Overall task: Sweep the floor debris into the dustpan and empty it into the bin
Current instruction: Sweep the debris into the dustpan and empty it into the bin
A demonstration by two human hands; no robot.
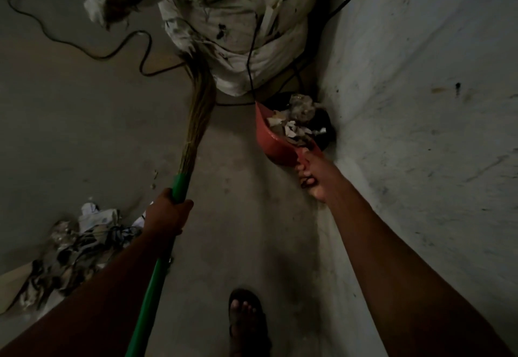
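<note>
My right hand (309, 175) grips the handle of a red dustpan (273, 143), which is tilted on its side over a dark round bin (326, 124) in the corner by the wall. Paper scraps and crumpled debris (297, 124) lie in the pan and on top of the bin. My left hand (168, 213) grips the green handle of a straw broom (196, 104). The broom's bristles point away from me toward a white sack.
A big stained white sack (238, 25) stands behind the bin, with black cables (120, 45) trailing across the floor. A pile of paper and plastic litter (75, 244) lies at lower left. The white wall (420, 104) runs along the right. My sandalled foot (246, 320) is below.
</note>
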